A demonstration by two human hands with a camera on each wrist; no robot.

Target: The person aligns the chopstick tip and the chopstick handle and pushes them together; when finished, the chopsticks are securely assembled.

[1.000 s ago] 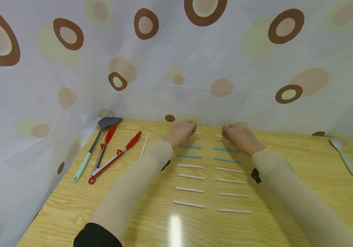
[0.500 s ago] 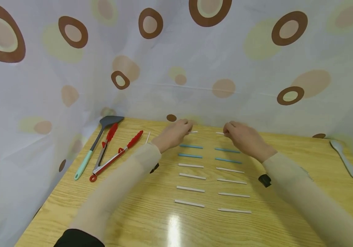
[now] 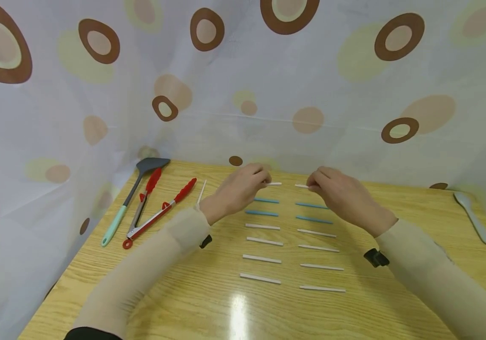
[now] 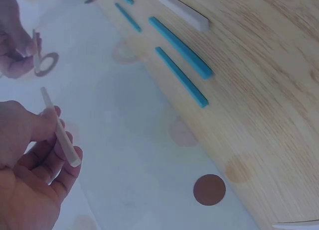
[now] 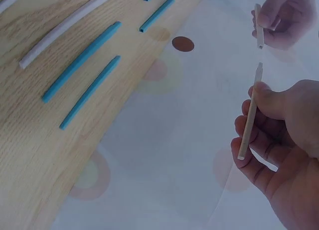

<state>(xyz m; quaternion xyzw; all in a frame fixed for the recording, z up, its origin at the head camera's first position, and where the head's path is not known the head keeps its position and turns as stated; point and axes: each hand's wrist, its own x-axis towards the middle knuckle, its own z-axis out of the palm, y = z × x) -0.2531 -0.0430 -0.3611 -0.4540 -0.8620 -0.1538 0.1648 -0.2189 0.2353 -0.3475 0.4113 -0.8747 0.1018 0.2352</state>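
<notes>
1. The spatula (image 3: 124,208) lies aslant at the far left of the table (image 3: 191,307), grey head away, mint handle towards the person.
2. Just beside it are the tongs (image 3: 152,220), arms spread, red tips pointing away, red ring nearest the person.
3. Between tongs and left hand lies a lone white stick (image 3: 202,191), its near end meeting the left forearm's outline.
4. The left hand (image 3: 240,189) pinches the left stick (image 4: 62,135), white, thumb on one side and bent fingers on the other, near the table's far edge. Its free end points right.
5. Below that hand runs the left column: two blue sticks (image 3: 261,214), the farther partly hidden by the hand, then four white sticks (image 3: 265,241).
6. The right column matches: two blue ones (image 3: 314,219), then four white ones (image 3: 319,248), all well apart.
7. The right hand (image 3: 346,198) pinches the right stick (image 5: 250,118), also white, between thumb and bent fingers. Its narrowed tip faces the left stick across a gap.
8. At far right lies the grey spoon (image 3: 475,219), bowl away.
</notes>
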